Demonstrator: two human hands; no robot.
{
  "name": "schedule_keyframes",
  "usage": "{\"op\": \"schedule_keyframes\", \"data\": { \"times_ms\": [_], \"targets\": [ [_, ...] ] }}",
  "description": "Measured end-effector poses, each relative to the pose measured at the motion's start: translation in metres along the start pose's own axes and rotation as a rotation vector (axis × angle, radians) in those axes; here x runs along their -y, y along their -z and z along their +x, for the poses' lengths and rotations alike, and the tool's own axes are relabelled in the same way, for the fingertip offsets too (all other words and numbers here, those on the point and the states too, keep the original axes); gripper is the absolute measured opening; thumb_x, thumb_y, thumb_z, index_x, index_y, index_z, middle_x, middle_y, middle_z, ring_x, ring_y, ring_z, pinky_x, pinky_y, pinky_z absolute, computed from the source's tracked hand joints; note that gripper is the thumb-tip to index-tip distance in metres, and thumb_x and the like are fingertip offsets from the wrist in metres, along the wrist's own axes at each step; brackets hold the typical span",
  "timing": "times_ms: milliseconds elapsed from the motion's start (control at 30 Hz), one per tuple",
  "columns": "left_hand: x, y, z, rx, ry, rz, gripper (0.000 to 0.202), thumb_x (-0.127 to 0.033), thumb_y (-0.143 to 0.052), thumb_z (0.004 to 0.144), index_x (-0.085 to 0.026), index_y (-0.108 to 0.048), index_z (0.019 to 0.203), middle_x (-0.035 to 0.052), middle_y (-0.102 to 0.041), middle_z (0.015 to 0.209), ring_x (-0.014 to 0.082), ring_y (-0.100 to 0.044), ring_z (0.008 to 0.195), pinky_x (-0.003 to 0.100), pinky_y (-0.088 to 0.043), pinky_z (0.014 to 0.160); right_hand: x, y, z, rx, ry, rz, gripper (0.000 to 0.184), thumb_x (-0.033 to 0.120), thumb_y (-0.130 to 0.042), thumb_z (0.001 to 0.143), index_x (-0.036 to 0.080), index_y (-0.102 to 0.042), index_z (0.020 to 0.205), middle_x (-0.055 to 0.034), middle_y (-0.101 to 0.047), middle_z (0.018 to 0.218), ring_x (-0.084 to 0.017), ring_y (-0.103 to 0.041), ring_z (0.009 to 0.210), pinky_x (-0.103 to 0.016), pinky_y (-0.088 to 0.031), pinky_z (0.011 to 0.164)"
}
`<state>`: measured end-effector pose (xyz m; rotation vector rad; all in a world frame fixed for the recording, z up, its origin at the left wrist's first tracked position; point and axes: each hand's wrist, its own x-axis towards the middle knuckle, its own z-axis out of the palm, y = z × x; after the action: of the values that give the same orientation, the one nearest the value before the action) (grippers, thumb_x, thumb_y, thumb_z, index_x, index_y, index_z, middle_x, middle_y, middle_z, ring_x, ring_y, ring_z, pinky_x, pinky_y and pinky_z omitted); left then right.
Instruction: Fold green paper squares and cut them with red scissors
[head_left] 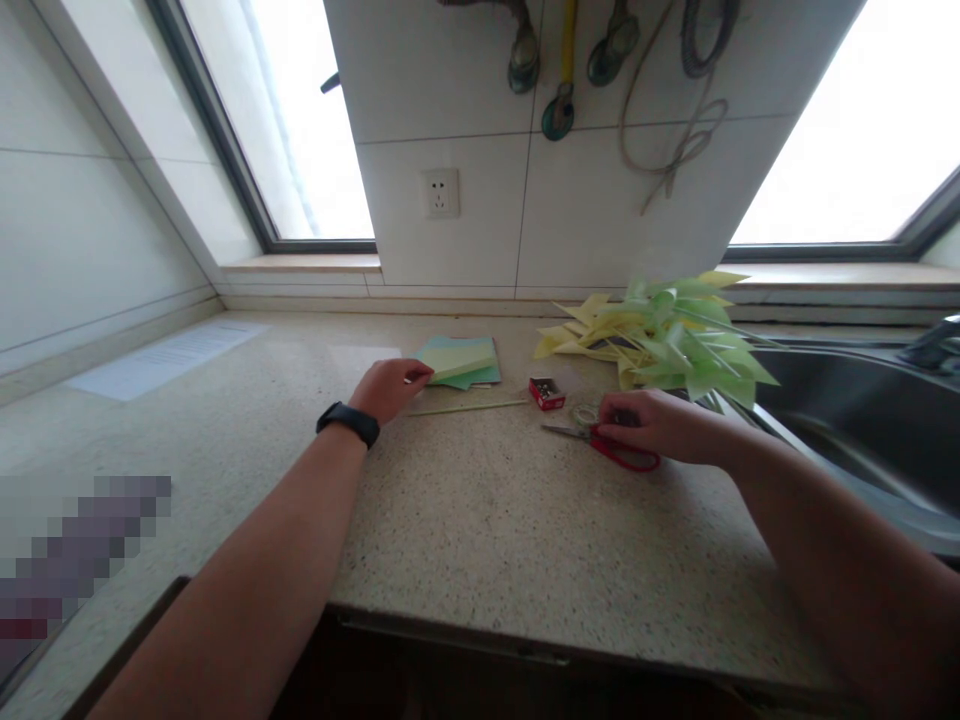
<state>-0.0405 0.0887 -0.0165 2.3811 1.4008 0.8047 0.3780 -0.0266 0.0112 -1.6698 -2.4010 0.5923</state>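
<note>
My left hand [391, 387], with a dark band on the wrist, pinches the near left corner of a pale yellow paper sheet [466, 357]. That sheet lies on a small stack of green and blue paper [484, 377]. The fingers of my right hand [637, 420] are closed on the red-handled scissors [626, 457], which rest on the counter with blades pointing left. Just behind the scissors lies a small tape roll [585, 413], partly hidden by my fingers. A small red box of pins [547, 394] sits open between my hands, and a thin pale stick [472, 408] lies left of it.
Yellow and green paper pinwheels [675, 335] are heaped at the back right beside a steel sink [840, 400]. A printed sheet [172, 358] lies at the far left of the speckled counter [480, 530]. The tiled wall holds a socket [440, 193].
</note>
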Motion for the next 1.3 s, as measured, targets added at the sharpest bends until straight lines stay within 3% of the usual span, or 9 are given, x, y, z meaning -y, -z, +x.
{"op": "schedule_keyframes", "data": {
  "times_ms": [233,433,600,733,900,967,1100,1167,1300],
  "targets": [
    [-0.002,0.005,0.002,-0.308,0.055,-0.267,0.030,-0.034,-0.063,0.099,-0.016,-0.063,0.123,0.0094,-0.066,0.121,0.0226,-0.068,0.100,0.043,-0.059,0.085,0.006,0.000,0.000,-0.149,0.056,0.054,0.037,0.056,-0.058,0.091,0.020,-0.065,0.084,0.0003,-0.060,0.066,-0.013,-0.047,0.058,-0.028,-0.034,0.054],
    [-0.032,0.023,-0.009,-0.510,0.011,-0.523,0.030,-0.036,-0.061,0.100,-0.015,-0.062,0.122,0.0088,-0.067,0.116,0.0216,-0.068,0.096,0.041,-0.059,0.082,0.019,-0.006,0.003,-0.420,0.119,0.209,0.029,0.047,-0.057,0.093,0.021,-0.058,0.107,0.0024,-0.056,0.069,-0.013,-0.044,0.059,-0.029,-0.034,0.056],
    [-0.071,0.034,-0.029,-0.340,-0.081,-0.595,0.019,-0.030,-0.068,0.094,-0.014,-0.068,0.105,0.0046,-0.072,0.097,0.0198,-0.071,0.090,0.041,-0.059,0.084,0.047,-0.025,0.007,-0.445,0.244,0.508,0.066,0.047,-0.061,0.093,0.025,-0.026,0.145,-0.0019,-0.069,0.087,-0.016,-0.061,0.070,-0.030,-0.047,0.061],
    [-0.090,0.030,-0.042,-0.132,-0.093,-0.599,0.012,-0.024,-0.071,0.087,-0.017,-0.072,0.096,0.0050,-0.076,0.094,0.0184,-0.072,0.087,0.035,-0.058,0.082,0.070,-0.034,0.006,-0.401,0.303,0.725,0.094,0.045,-0.067,0.092,0.034,0.003,0.154,-0.0056,-0.073,0.102,-0.016,-0.066,0.072,-0.033,-0.055,0.064],
    [-0.099,0.018,-0.059,0.070,-0.095,-0.574,0.010,-0.026,-0.070,0.085,-0.019,-0.074,0.090,0.0043,-0.075,0.088,0.0173,-0.070,0.080,0.034,-0.058,0.079,0.076,-0.040,0.004,-0.283,0.312,0.854,0.093,0.043,-0.070,0.091,0.034,-0.004,0.157,-0.0047,-0.076,0.101,-0.015,-0.069,0.071,-0.034,-0.061,0.069],
    [-0.103,0.016,-0.068,0.122,-0.105,-0.566,0.008,-0.023,-0.071,0.082,-0.021,-0.075,0.089,0.0040,-0.074,0.089,0.0179,-0.069,0.084,0.035,-0.057,0.084,0.075,-0.041,0.004,-0.250,0.304,0.868,0.081,0.043,-0.069,0.092,0.031,-0.019,0.154,-0.0040,-0.076,0.096,-0.014,-0.069,0.068,-0.033,-0.062,0.066],
    [-0.106,0.015,-0.085,0.221,-0.076,-0.594,0.009,-0.027,-0.073,0.082,-0.023,-0.077,0.089,0.0047,-0.073,0.093,0.0199,-0.068,0.089,0.035,-0.056,0.089,0.075,-0.040,0.002,-0.201,0.287,0.843,0.030,0.045,-0.070,0.090,0.022,-0.065,0.108,-0.0049,-0.075,0.088,-0.014,-0.070,0.067,-0.030,-0.061,0.064],
    [-0.103,0.014,-0.091,0.245,-0.015,-0.643,0.015,-0.034,-0.071,0.085,-0.022,-0.076,0.092,0.0056,-0.073,0.095,0.0205,-0.068,0.090,0.035,-0.057,0.087,0.077,-0.037,-0.003,-0.197,0.288,0.824,0.024,0.044,-0.070,0.090,0.020,-0.068,0.092,-0.0048,-0.074,0.084,-0.015,-0.071,0.069,-0.029,-0.061,0.065],
    [-0.090,0.003,-0.093,0.204,0.175,-0.787,0.037,-0.054,-0.055,0.093,-0.019,-0.070,0.094,0.0066,-0.069,0.090,0.0191,-0.067,0.080,0.029,-0.059,0.066,0.086,-0.026,-0.017,-0.216,0.323,0.787,0.021,0.042,-0.073,0.089,0.021,-0.073,0.091,-0.0047,-0.073,0.078,-0.016,-0.071,0.070,-0.028,-0.059,0.064]
  ]
}}
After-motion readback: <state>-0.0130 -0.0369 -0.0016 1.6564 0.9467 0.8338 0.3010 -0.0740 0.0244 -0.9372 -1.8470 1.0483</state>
